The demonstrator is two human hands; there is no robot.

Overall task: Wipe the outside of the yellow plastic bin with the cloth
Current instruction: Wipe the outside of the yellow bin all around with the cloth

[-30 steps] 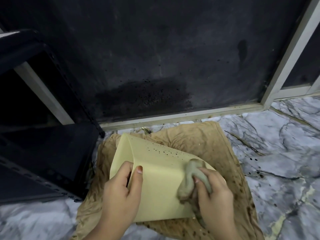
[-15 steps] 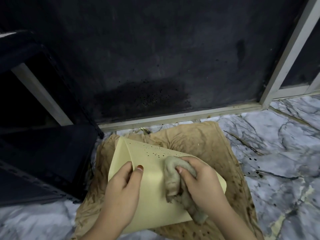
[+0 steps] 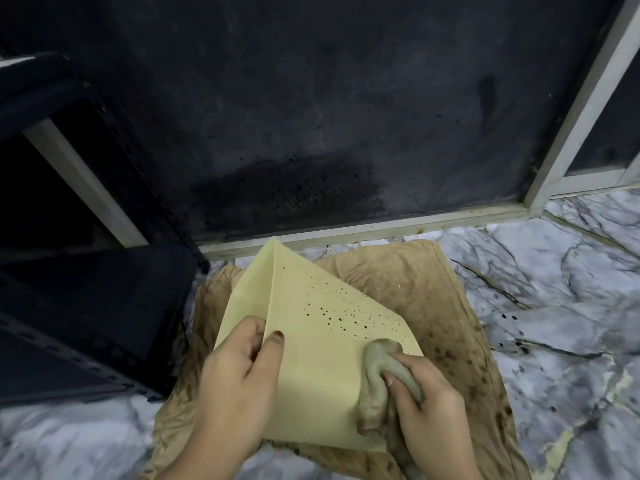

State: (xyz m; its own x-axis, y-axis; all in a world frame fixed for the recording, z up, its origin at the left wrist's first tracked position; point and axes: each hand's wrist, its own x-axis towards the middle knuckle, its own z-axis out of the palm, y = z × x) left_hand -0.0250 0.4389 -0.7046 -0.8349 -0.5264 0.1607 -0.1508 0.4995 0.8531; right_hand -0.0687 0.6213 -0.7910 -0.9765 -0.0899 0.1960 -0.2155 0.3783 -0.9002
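The yellow plastic bin [image 3: 311,341] lies tipped on a brown floor cloth, one flat side facing up with dark specks on its far half. My left hand [image 3: 235,382] grips the bin's near left corner edge, thumb on the upper face. My right hand [image 3: 426,400] is closed around a bunched grey-green cloth [image 3: 375,382], which presses on the bin's upper face near its right edge. The bin's opening and inside are hidden.
A stained brown floor cloth [image 3: 433,289] lies under the bin on a marbled grey floor [image 3: 571,306]. A dark wall panel with a pale frame [image 3: 363,230] stands just behind. A black metal rack [image 3: 86,306] stands close on the left.
The bin has been tilted so its far corner points up higher toward the wall. My right hand with the cloth moved from the middle of the face back toward the right edge.
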